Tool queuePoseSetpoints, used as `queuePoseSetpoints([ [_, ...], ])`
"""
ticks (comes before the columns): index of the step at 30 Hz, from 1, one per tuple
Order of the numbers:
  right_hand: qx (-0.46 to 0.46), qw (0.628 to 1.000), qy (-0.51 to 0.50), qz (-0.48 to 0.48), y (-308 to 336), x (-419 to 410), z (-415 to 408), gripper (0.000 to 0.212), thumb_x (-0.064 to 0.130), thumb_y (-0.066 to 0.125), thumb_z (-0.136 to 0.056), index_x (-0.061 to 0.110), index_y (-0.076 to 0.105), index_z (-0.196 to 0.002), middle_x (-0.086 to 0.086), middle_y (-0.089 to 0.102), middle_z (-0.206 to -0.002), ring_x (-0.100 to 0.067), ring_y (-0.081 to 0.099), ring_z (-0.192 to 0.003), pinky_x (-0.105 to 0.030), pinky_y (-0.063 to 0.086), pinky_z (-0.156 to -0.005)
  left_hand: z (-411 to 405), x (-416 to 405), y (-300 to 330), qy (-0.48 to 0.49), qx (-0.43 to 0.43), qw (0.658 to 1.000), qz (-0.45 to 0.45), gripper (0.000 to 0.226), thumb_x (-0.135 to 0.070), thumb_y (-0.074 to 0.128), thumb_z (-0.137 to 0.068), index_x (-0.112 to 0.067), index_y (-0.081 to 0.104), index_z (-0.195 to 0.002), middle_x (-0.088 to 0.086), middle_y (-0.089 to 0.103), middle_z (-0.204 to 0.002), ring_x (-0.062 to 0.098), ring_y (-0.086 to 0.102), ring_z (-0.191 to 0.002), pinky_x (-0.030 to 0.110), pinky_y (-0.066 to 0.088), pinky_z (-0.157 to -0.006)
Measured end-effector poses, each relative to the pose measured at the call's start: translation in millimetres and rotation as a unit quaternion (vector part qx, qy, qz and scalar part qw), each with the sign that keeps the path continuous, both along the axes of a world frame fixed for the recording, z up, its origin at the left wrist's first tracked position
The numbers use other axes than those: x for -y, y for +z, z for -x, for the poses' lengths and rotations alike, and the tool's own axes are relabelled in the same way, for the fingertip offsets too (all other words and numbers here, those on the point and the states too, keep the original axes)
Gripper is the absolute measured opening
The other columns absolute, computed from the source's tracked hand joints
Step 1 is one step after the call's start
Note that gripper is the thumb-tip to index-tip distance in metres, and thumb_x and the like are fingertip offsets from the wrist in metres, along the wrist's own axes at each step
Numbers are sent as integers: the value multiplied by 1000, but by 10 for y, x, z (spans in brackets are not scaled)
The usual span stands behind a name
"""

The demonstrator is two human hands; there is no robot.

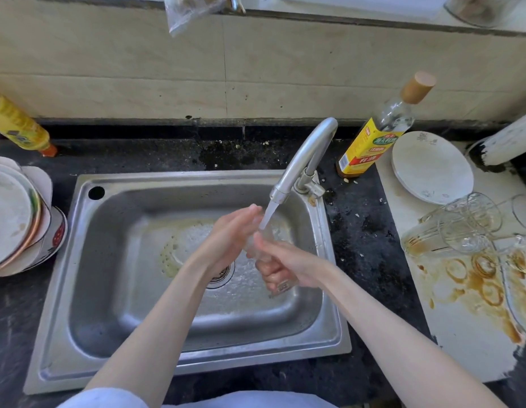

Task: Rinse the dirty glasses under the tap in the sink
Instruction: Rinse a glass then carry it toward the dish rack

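Glass (pixel 260 242) sitting under tap (pixel 303 160) stream, sink (pixel 114 260) 3 o'clock side; right hand (pixel 285 265) fingers curling round it, left hand (pixel 229 234) fingers straight, pressing; slip risk: wet glass dropping, cracking.

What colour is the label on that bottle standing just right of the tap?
Mostly yellow, with a green oval and a red band, on the bottle; the head view shows it.
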State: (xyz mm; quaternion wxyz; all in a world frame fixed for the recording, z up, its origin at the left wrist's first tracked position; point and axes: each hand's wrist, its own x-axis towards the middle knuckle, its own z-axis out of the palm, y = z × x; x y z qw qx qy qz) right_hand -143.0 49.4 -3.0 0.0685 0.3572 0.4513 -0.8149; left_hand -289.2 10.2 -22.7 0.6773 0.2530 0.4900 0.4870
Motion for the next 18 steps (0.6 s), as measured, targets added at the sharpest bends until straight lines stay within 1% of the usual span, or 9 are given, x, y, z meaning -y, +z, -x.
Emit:
queuePoseSetpoints([
  [3,29,1000,-1,-8,-34,21,42,70,72,38,-79,13,45,-117,6,35,-59,-6,31,-42,-23,46,-59,-85,-43,-6,70,-76,993,52,45,-50,52,-87,-5,61,-90,10,63,-77,21,56,-63,28,40,-56],
  [5,67,996,-23,-62,3,47,97,58,66,32,-89,22,47,-124,1,47,-74,-7,40,-47,-29,45,-64,-117,-61,-55,108,-117,983,95,48,-50,44,-93,-5,60,-86,9,66,-76,18,61,-63,29,46,-60],
  [7,97,987,-58,-114,42,56,140,40,59,28,-94,31,50,-113,-2,53,-88,-10,42,-55,-27,44,-58,-114,-40,-104,104,-128,981,101,54,-53,38,-94,-3,59,-91,9,65,-76,18,61,-61,30,47,-57],
  [8,104,982,-81,-135,53,58,157,35,57,26,-96,34,50,-105,-2,54,-90,-10,41,-56,-24,41,-53,-115,-19,-123,100,-124,983,92,58,-56,38,-92,-2,58,-97,10,66,-81,19,62,-65,31,48,-60],
  [10,118,968,-138,-172,-2,53,182,43,51,18,-99,28,53,-106,-4,55,-89,-5,40,-51,-19,31,-51,-135,31,-116,79,-121,986,83,69,-65,47,-84,-7,53,-120,10,65,-110,22,63,-98,41,50,-87],
  [11,125,959,-180,-177,-59,42,186,52,49,14,-100,20,56,-111,-4,57,-87,-1,42,-46,-19,28,-50,-153,66,-89,70,-120,987,83,71,-63,53,-82,-14,46,-132,6,57,-128,20,56,-115,41,43,-100],
  [13,112,944,-272,-151,-151,30,170,61,46,12,-101,8,60,-109,-1,61,-73,5,45,-38,-18,29,-49,-205,125,-22,52,-136,988,43,62,-34,59,-90,-18,32,-143,-3,44,-142,11,44,-129,28,38,-106],
  [15,86,935,-323,-120,-222,33,138,59,43,15,-101,7,61,-96,4,59,-58,4,45,-38,-19,30,-48,-238,176,-5,44,-139,989,5,62,-8,59,-89,-15,30,-144,-6,46,-140,6,44,-128,23,39,-105],
  [18,60,934,-329,-121,-277,52,143,51,38,16,-101,11,55,-81,11,56,-48,2,43,-39,-22,25,-51,-208,243,4,67,-140,988,-8,65,3,63,-83,-15,37,-140,-11,52,-129,0,49,-121,20,41,-101],
])
